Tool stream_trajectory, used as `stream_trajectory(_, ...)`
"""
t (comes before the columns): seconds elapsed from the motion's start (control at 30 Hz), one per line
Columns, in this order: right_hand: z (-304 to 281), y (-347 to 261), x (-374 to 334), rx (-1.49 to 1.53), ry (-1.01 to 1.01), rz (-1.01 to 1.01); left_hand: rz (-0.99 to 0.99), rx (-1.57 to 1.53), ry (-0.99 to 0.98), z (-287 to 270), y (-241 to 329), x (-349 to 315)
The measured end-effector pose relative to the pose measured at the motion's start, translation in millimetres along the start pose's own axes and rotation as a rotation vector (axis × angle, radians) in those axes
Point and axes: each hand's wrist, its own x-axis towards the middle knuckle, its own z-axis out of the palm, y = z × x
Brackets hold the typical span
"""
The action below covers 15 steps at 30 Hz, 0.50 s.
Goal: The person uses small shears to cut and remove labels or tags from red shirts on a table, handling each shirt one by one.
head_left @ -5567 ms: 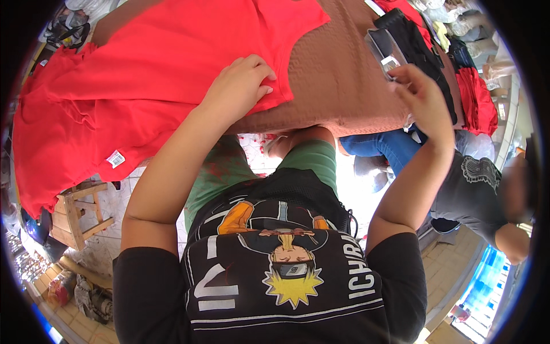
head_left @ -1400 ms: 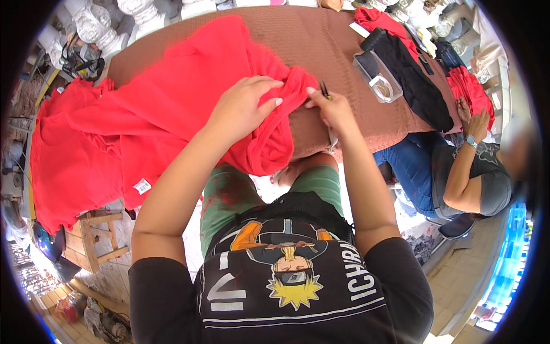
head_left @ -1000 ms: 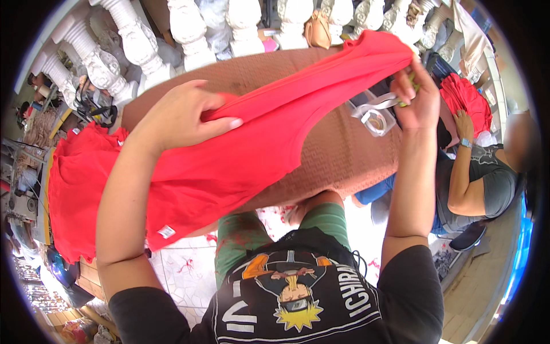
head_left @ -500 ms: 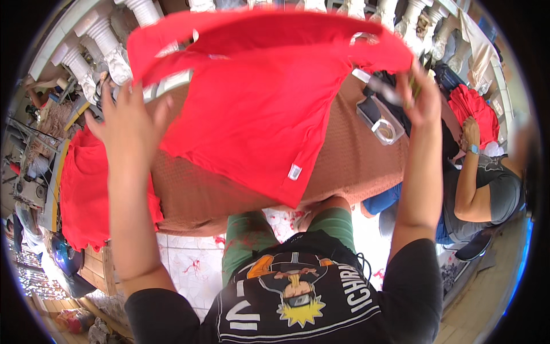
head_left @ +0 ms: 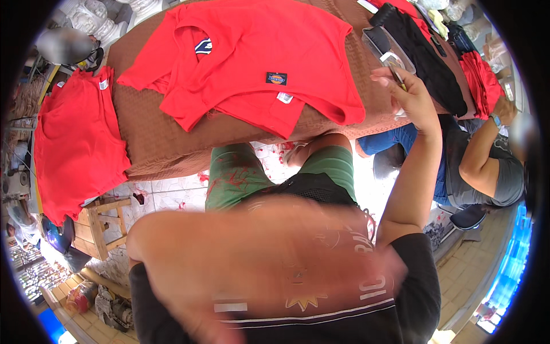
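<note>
A red shirt (head_left: 246, 54) lies spread on the brown-covered table (head_left: 166, 140) before me, with a dark patch on its front and a white label near its lower edge. Beside its right edge is my right hand (head_left: 415, 103), raised, with slim brass-coloured thread snips (head_left: 397, 78) between its fingers. My left hand (head_left: 349, 258) sweeps across in front of my chest, close to the camera. Its fingers are smeared by motion, so I cannot see whether they hold anything.
More red garments (head_left: 80, 143) hang over the table's left end. A clear plastic container (head_left: 392, 49) and black cloth (head_left: 427, 63) lie at the right. A co-worker (head_left: 487, 166) sits there, one hand by a red pile (head_left: 481, 83). A wooden stool (head_left: 103, 226) stands at left.
The red shirt, in the air before, now lies on the table. My left hand has moved from the shirt's left side back across my chest. My right hand has let go of the fabric.
</note>
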Motion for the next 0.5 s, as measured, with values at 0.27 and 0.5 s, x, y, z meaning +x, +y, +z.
stream_trajectory(0.27, 37.0, -6.1, -2.6, -0.053, -0.063, -0.205, 0.228, -0.203, -0.052, 14.2, 3.8, 12.4)
stream_trajectory(0.5, 31.4, -24.3, -15.8, -0.118, -0.027, -0.206, 0.231, -0.242, -0.033, 12.1, -7.6, 4.7)
